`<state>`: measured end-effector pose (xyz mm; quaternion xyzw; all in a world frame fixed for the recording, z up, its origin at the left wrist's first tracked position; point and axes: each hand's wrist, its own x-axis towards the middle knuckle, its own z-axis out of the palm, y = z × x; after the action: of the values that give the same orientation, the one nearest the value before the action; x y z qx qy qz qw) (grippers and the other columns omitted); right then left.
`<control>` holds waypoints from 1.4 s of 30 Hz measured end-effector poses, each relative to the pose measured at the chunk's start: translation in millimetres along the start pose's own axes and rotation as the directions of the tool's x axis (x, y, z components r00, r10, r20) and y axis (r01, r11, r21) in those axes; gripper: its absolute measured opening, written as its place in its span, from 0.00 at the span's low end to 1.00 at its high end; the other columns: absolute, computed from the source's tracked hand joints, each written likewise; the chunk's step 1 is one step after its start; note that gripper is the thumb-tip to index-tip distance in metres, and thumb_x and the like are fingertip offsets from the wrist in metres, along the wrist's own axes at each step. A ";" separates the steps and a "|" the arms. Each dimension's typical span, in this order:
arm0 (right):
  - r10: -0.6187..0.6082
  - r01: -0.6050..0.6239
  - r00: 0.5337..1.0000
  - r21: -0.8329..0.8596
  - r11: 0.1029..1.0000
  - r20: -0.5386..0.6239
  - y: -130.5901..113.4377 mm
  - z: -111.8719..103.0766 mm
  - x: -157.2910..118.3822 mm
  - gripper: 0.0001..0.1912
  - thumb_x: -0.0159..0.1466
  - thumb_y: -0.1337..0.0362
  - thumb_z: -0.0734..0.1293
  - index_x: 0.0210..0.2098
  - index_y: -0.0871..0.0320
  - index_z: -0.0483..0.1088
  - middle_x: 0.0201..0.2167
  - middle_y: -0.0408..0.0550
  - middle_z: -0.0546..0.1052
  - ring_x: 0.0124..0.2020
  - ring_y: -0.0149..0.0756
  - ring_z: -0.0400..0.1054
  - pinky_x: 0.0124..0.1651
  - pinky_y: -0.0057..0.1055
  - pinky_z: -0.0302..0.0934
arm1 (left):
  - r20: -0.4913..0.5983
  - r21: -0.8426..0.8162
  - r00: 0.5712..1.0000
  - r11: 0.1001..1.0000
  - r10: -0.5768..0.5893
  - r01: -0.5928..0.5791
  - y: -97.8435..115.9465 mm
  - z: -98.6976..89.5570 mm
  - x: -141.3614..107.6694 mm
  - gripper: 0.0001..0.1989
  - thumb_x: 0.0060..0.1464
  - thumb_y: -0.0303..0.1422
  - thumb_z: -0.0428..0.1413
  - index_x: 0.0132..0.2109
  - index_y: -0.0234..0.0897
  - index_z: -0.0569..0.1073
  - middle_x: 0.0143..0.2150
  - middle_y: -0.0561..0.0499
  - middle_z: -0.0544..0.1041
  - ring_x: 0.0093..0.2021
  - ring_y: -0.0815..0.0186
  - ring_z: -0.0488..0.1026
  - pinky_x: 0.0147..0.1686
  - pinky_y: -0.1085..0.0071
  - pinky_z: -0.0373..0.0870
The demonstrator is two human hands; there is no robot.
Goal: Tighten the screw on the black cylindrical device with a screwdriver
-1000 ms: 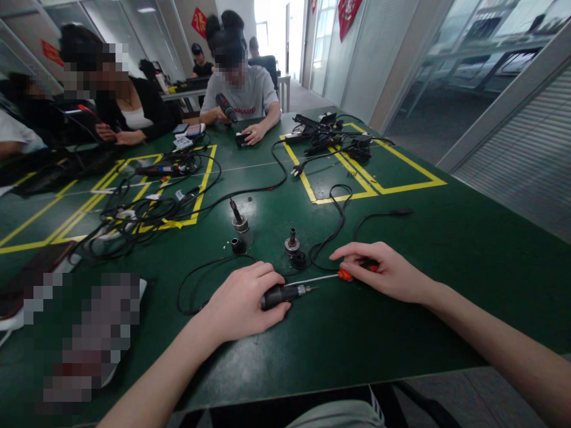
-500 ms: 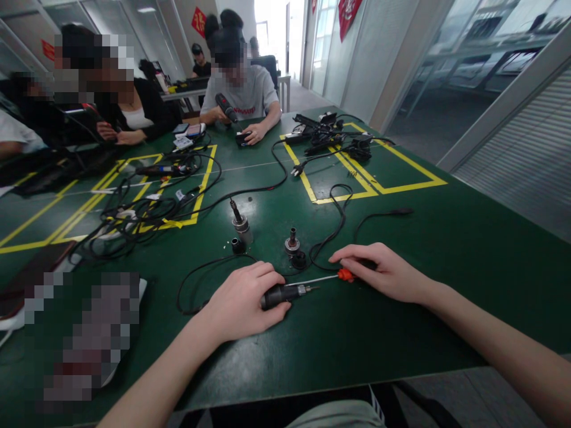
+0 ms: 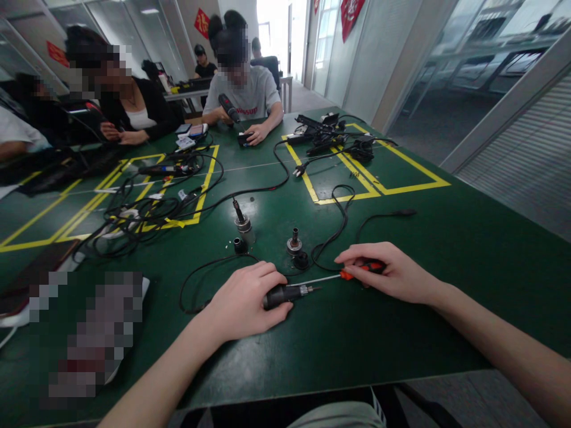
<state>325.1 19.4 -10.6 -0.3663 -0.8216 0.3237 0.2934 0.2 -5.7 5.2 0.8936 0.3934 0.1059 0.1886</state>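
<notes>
My left hand (image 3: 247, 300) is wrapped over a black cylindrical corded tool (image 3: 281, 296) lying on the green table, its metal collar and thin tip pointing right. In my right hand (image 3: 383, 268) is a screwdriver (image 3: 319, 279) with a red-and-black handle, held between thumb and fingers. Its shaft points left, and its end is hidden at my left fingers, just behind the tool. Beyond my hands stand a silver motor-like cylinder (image 3: 243, 226) with a black shaft, a small black collar (image 3: 239, 245), a round metal part with a stem (image 3: 294, 242) and a black ring (image 3: 301, 260).
A black cable (image 3: 342, 208) curls behind my right hand. Tangled cords (image 3: 129, 220) lie at left, and black adapters (image 3: 323, 134) are heaped at far right inside yellow tape. Across the table (image 3: 423, 255), a person (image 3: 243, 95) holds a drill (image 3: 228, 107); another person (image 3: 134, 110) sits further left.
My right fingers have shifted on the screwdriver, and more of its handle shows. My left hand stays on the black tool. The whole view has shifted slightly.
</notes>
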 end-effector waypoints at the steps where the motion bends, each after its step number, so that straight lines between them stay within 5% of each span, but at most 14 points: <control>1: 0.001 -0.001 1.000 0.008 1.000 -0.008 0.4 0.0 0.0 0.11 0.73 0.59 0.69 0.47 0.56 0.82 0.34 0.49 0.86 0.31 0.37 0.80 0.37 0.31 0.74 | 0.001 0.002 1.000 1.000 0.000 0.000 -0.2 0.5 0.3 0.08 0.61 0.33 0.65 0.46 0.37 0.80 0.41 0.49 0.81 0.40 0.60 0.79 0.39 0.67 0.72; 12: 0.130 -0.118 0.990 0.204 0.972 -0.049 -3.1 0.7 0.6 0.17 0.67 0.47 0.77 0.42 0.56 0.83 0.36 0.50 0.83 0.32 0.39 0.79 0.35 0.33 0.76 | -0.014 -0.017 1.000 1.000 0.011 -0.011 -1.9 1.0 -0.4 0.08 0.61 0.33 0.65 0.46 0.37 0.80 0.41 0.49 0.80 0.41 0.60 0.78 0.39 0.67 0.72; 21: 0.153 -0.154 0.988 0.096 0.983 0.018 -1.7 4.4 3.6 0.20 0.75 0.49 0.68 0.39 0.57 0.84 0.29 0.49 0.84 0.26 0.36 0.75 0.28 0.29 0.68 | -0.009 -0.018 1.000 1.000 0.007 -0.008 -1.0 0.9 0.4 0.08 0.61 0.33 0.66 0.46 0.36 0.80 0.41 0.50 0.80 0.40 0.61 0.78 0.38 0.67 0.71; 30: 0.247 -0.238 0.969 0.202 0.950 -0.022 -2.7 2.3 1.6 0.25 0.64 0.40 0.77 0.42 0.57 0.83 0.33 0.50 0.84 0.33 0.42 0.80 0.36 0.35 0.76 | -0.013 -0.004 1.000 1.000 0.008 -0.008 -0.5 1.9 -0.2 0.07 0.61 0.34 0.65 0.46 0.37 0.80 0.40 0.50 0.80 0.40 0.61 0.78 0.38 0.67 0.72; 37: 0.173 -0.173 0.985 0.108 0.979 0.011 -1.8 3.4 4.2 0.24 0.74 0.43 0.67 0.41 0.56 0.84 0.29 0.48 0.82 0.25 0.35 0.74 0.28 0.30 0.69 | -0.004 -0.001 1.000 1.000 0.001 -0.001 -0.7 1.9 0.0 0.07 0.62 0.34 0.65 0.46 0.38 0.80 0.41 0.50 0.81 0.41 0.60 0.79 0.40 0.67 0.73; 42: 0.220 -0.223 0.975 0.146 0.964 0.040 -1.9 0.9 3.0 0.23 0.71 0.43 0.71 0.45 0.57 0.82 0.29 0.47 0.82 0.28 0.37 0.75 0.31 0.31 0.70 | -0.011 -0.001 1.000 1.000 0.007 -0.007 -0.8 2.3 0.1 0.07 0.61 0.33 0.66 0.46 0.37 0.80 0.41 0.50 0.81 0.40 0.60 0.79 0.39 0.67 0.72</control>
<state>322.0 20.4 -9.0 -0.4290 -0.7523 0.4193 0.2724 0.5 -5.7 2.8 0.8943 0.3912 0.1115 0.1866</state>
